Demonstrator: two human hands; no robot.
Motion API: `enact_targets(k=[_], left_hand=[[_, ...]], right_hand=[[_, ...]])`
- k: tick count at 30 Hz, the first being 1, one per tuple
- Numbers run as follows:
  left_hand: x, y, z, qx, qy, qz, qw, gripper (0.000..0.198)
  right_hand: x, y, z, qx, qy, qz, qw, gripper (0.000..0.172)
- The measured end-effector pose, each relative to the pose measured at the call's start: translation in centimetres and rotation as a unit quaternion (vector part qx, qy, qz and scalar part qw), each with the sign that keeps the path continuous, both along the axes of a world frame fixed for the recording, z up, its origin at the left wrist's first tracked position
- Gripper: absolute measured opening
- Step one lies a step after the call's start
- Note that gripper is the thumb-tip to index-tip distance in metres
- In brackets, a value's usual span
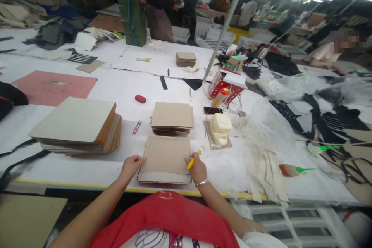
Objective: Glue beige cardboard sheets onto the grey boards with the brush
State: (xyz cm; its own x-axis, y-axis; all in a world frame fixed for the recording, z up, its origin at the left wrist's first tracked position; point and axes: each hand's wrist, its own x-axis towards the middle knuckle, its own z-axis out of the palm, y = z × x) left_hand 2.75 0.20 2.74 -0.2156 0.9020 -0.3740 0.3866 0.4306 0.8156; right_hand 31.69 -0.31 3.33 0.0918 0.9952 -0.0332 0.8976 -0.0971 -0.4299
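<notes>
A tan square board lies flat on a thin stack at the near edge of the white table. My left hand rests against its left edge, fingers curled on the side. At the board's right edge my right hand holds a yellow pen-like tool, its tip pointing up and right. A silver bracelet sits on that wrist. Just behind lies a second stack of tan boards.
A large pile of cream sheets lies left. Small pink snips, a red eraser-like block, a phone, a cream sponge block and white strips surround the work. A person stands at the far side holding a green bundle.
</notes>
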Motion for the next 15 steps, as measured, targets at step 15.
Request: enact_targets(k=[15], left_hand=[[-0.8, 1.3, 2.5, -0.007, 0.059, 0.0, 0.998, 0.032]], right_hand=[[-0.6, 0.8, 0.4, -0.042, -0.07, 0.015, 0.997, 0.029]])
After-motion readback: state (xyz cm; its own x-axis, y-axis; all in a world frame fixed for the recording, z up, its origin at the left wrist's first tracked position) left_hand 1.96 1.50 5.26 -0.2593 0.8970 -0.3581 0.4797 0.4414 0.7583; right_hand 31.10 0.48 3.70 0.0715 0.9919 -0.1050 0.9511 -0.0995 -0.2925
